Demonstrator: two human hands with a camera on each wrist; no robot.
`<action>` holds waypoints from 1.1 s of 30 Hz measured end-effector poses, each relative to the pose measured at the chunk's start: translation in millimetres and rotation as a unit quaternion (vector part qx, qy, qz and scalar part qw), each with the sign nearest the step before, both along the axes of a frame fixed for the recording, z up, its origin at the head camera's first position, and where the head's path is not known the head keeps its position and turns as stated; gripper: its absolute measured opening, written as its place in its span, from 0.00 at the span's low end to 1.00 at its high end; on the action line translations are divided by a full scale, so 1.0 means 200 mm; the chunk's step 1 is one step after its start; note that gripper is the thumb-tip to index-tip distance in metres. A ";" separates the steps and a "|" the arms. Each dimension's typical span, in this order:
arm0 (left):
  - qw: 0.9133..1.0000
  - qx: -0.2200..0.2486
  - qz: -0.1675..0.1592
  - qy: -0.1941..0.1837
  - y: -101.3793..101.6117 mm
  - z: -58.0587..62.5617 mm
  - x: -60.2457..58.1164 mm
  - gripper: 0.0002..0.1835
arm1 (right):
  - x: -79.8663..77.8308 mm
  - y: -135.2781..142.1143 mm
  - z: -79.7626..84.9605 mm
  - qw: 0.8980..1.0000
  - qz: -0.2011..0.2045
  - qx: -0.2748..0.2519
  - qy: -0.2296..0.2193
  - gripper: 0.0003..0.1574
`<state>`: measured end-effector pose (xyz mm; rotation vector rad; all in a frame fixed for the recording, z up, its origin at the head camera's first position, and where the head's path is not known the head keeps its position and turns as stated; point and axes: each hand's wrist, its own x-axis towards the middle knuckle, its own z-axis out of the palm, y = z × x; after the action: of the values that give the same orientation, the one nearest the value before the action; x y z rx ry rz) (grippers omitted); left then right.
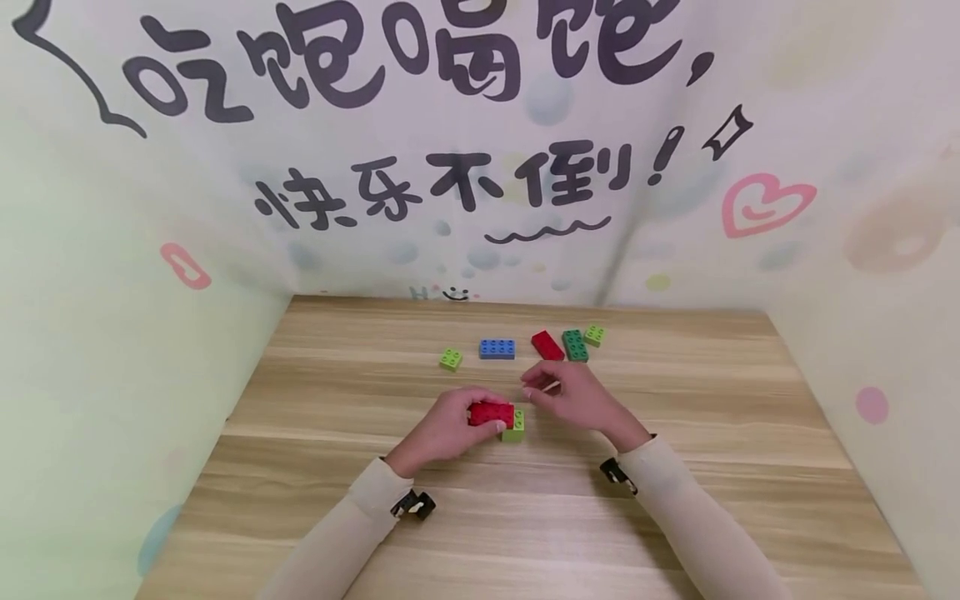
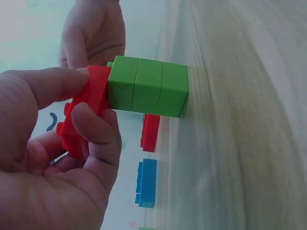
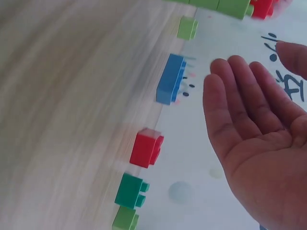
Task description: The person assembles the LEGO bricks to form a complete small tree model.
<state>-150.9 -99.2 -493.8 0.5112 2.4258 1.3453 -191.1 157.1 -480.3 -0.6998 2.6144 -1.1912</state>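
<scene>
My left hand (image 1: 448, 427) pinches a long red toy brick (image 1: 491, 415) between thumb and fingers. This brick sits across the top of a stack of light green bricks (image 2: 148, 87) and overhangs it toward the left hand. Three green bricks show in the stack, which stands upright on the table in the left wrist view. To the right of the stack, my right hand (image 1: 576, 397) hovers over the table with nothing in it. Its fingers (image 3: 223, 115) are relaxed and slightly bent in the right wrist view.
Farther back on the wooden table (image 1: 360, 358) lie a light green brick (image 1: 451, 359), a blue brick (image 1: 497, 349), a second red brick (image 1: 547, 345), a dark green brick (image 1: 575, 345) and another light green brick (image 1: 594, 335). Printed walls (image 1: 450, 267) border the table.
</scene>
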 end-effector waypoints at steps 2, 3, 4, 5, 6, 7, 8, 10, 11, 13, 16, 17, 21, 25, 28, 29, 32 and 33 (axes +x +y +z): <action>1.000 0.000 0.000 -0.002 0.00 0.00 0.00 0.17 | -0.03 0.00 -0.01 1.000 -0.017 -0.007 0.005 0.15; 1.000 0.000 0.001 -0.002 0.00 0.00 0.00 0.17 | -0.04 0.01 -0.01 1.000 -0.026 -0.010 0.009 0.15; 1.000 0.000 0.001 -0.002 0.00 0.00 0.00 0.17 | -0.06 0.01 -0.02 0.999 -0.034 -0.012 0.015 0.15; 1.000 -0.001 0.001 -0.002 0.00 0.00 0.00 0.17 | -0.08 0.01 -0.03 0.999 -0.043 -0.012 0.020 0.15; 1.000 -0.001 0.002 -0.002 0.00 0.00 0.00 0.17 | -0.10 0.02 -0.04 0.998 -0.052 -0.011 0.024 0.16; 1.000 -0.002 0.002 -0.002 0.00 0.00 0.00 0.17 | -0.12 0.02 -0.04 0.998 -0.061 -0.010 0.029 0.16; 1.000 -0.003 0.002 -0.002 0.00 0.00 0.00 0.17 | -0.14 0.03 -0.05 0.997 -0.071 -0.006 0.035 0.17; 1.000 -0.005 0.001 -0.002 0.00 0.00 0.00 0.17 | -0.17 0.04 -0.06 0.995 -0.088 0.004 0.041 0.17; 1.000 -0.005 0.001 -0.003 0.00 0.00 0.00 0.17 | -0.19 0.04 -0.07 0.994 -0.098 0.007 0.042 0.17; 1.000 -0.004 0.000 -0.005 0.00 0.00 0.00 0.17 | -0.21 0.06 -0.07 0.992 -0.117 0.011 0.041 0.17; 1.000 -0.002 -0.001 -0.007 0.00 0.00 -0.01 0.17 | -0.25 0.08 -0.08 0.990 -0.133 0.017 0.038 0.16; 1.000 -0.001 -0.001 -0.006 0.00 0.00 -0.01 0.17 | -0.26 0.08 -0.09 0.990 -0.136 0.015 0.034 0.16; 1.000 -0.002 -0.002 -0.006 0.00 -0.01 -0.01 0.17 | -0.31 0.10 -0.12 0.990 -0.136 0.030 0.027 0.22; 1.000 -0.007 -0.003 -0.005 0.00 0.00 -0.01 0.17 | -0.35 0.10 -0.14 0.989 -0.134 0.058 0.013 0.29; 1.000 -0.006 -0.005 -0.005 0.00 0.00 -0.01 0.17 | -0.38 0.09 -0.15 0.989 -0.126 0.080 0.003 0.32; 1.000 -0.004 -0.005 -0.006 0.00 0.00 -0.01 0.17 | -0.38 0.08 -0.15 0.989 -0.122 0.089 0.002 0.33; 1.000 0.001 -0.005 -0.006 0.00 0.00 -0.01 0.16 | -0.41 0.06 -0.15 0.987 -0.114 0.117 -0.001 0.34; 1.000 0.002 -0.005 -0.005 0.00 0.00 -0.01 0.16 | -0.41 0.05 -0.16 0.985 -0.112 0.128 0.000 0.34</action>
<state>-152.6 -99.1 -493.6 0.5150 2.4103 1.3467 -273.6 167.7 -511.4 -0.3659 2.8344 -0.8773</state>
